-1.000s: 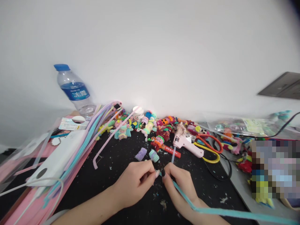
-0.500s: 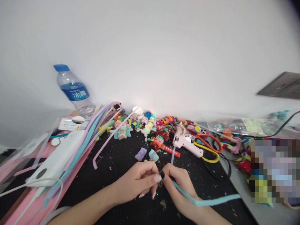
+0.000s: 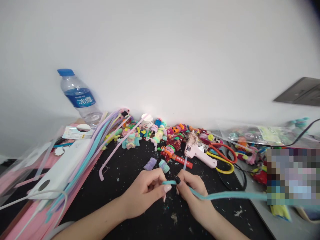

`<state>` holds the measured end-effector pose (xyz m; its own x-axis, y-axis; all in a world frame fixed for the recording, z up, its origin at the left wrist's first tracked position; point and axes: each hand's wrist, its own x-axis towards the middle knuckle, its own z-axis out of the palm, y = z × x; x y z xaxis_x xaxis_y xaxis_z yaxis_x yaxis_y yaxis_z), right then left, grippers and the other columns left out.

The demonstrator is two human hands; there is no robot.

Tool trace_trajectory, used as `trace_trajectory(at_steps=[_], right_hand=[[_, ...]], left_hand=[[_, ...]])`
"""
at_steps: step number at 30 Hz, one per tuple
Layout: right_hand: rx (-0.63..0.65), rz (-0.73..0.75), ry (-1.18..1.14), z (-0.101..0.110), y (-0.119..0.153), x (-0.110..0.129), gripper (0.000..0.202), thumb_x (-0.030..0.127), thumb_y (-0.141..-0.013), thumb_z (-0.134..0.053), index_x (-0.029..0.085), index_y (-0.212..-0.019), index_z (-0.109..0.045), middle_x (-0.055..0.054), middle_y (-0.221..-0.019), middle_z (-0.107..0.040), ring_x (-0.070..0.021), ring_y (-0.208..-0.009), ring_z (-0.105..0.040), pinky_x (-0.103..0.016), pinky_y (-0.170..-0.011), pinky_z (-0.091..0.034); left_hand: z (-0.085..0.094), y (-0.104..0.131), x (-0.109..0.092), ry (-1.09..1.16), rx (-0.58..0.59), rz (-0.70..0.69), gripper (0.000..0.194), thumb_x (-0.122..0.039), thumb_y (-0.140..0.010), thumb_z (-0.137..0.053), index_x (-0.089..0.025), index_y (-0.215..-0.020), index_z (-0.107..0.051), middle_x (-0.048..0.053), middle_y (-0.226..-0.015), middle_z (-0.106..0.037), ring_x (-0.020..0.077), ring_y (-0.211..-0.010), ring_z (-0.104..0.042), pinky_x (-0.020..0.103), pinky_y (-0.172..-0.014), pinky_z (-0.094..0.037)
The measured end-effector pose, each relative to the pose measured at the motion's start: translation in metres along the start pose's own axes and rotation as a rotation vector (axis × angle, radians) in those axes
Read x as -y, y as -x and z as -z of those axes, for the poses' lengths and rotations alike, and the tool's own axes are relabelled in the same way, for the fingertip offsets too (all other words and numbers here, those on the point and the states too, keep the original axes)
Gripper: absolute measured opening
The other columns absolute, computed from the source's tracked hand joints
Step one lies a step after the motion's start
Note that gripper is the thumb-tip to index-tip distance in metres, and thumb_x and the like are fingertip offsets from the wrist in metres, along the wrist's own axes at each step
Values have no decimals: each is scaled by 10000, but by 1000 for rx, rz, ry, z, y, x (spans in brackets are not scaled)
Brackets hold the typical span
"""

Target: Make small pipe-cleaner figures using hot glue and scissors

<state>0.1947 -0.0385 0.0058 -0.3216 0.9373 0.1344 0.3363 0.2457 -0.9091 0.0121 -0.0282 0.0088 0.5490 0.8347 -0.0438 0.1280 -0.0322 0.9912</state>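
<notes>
Between my hands runs a light blue pipe cleaner (image 3: 225, 195). My left hand (image 3: 147, 190) pinches one end of it. My right hand (image 3: 191, 190) grips it a short way along, with a short blue stretch showing between the two hands. From the right hand its long tail trails off to the right over the forearm side. Just beyond my fingers lie a small purple coil (image 3: 150, 164) and a blue-and-purple coil (image 3: 164, 166), apart from both hands.
A pink glue gun (image 3: 200, 155) and scissors with orange and yellow handles (image 3: 226, 170) lie behind my right hand. Colourful fuzzy figures (image 3: 131, 139) line the wall. Loose pipe cleaners (image 3: 97, 136) lie at left, near a water bottle (image 3: 79, 96).
My hands have moved slightly apart, exposing a short piece of pipe cleaner between them. Its free tail has swung up and farther right.
</notes>
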Motion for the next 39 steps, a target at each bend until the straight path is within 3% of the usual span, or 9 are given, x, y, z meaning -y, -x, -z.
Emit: trace_trajectory(at_steps=[4, 9, 15, 18, 23, 28, 30, 34, 39], right_hand=[[91, -98, -197, 1, -2, -1, 338, 361, -892, -418, 172, -612, -425, 57, -520, -349, -82, -472, -298, -219, -447, -225], [116, -134, -272, 0, -2, 0, 353, 398, -879, -440, 172, -608, -422, 59, -509, -352, -80, -468, -288, -217, -434, -213], [87, -73, -130, 0, -1, 0, 336, 320, -897, -405, 172, -596, -413, 57, -521, -353, -81, -475, -314, -218, -455, -237], [86, -35, -45, 0, 0, 1, 319, 275, -894, -399, 173, -592, -412, 56, -522, -353, -86, -485, -334, -220, -472, -254], [94, -12, 14, -3, 1, 5, 324, 255, -902, -374, 178, -588, -396, 53, -532, -356, -90, -499, -349, -220, -489, -269], [95, 2, 36, -6, 4, 4, 315, 244, -901, -369, 183, -592, -377, 50, -542, -353, -94, -508, -348, -227, -495, -265], [85, 3, 55, -7, 5, 4, 312, 239, -898, -373, 186, -591, -358, 52, -547, -337, -93, -506, -327, -232, -490, -248], [79, -33, 22, -5, 4, 4, 332, 265, -901, -377, 184, -579, -359, 52, -537, -321, -92, -504, -316, -237, -491, -238], [100, -207, -280, -6, 2, 3, 361, 372, -887, -423, 183, -583, -379, 60, -517, -328, -79, -472, -272, -224, -447, -206]], left_hand=[[2, -1, 3, 231, 102, -19, 347, -407, -907, -360, -136, -814, -556, 24, -679, -606, 57, -411, -398, 195, -428, -295], [1, -2, 5, 266, 176, 21, 281, -410, -870, -449, -143, -843, -533, 27, -696, -607, 55, -408, -400, 178, -400, -298], [3, 2, -6, -237, 26, -139, 300, -247, -914, -366, -134, -714, -559, -17, -606, -536, 64, -474, -447, 196, -531, -369], [4, 2, -7, -368, -48, -194, 321, -204, -919, -337, -144, -672, -533, -13, -605, -542, 84, -546, -504, 201, -592, -388], [2, 3, 4, -543, -127, -290, 294, -177, -904, -367, -163, -632, -478, -29, -543, -511, 86, -510, -495, 205, -544, -359], [-1, 3, 15, -852, -303, -544, 306, -152, -858, -433, -173, -553, -442, -40, -464, -439, 91, -435, -412, 246, -486, -286], [0, 3, 15, -961, -287, -592, 313, -165, -847, -448, -175, -535, -453, -33, -458, -451, 96, -432, -409, 255, -493, -282], [4, 4, 5, -961, -121, -470, 257, -203, -865, -428, -175, -636, -541, -6, -525, -527, 112, -486, -464, 248, -527, -319], [4, 5, -1, -641, -146, -343, 117, -241, -862, -484, -170, -860, -578, 22, -719, -619, 105, -551, -503, 218, -579, -389]])
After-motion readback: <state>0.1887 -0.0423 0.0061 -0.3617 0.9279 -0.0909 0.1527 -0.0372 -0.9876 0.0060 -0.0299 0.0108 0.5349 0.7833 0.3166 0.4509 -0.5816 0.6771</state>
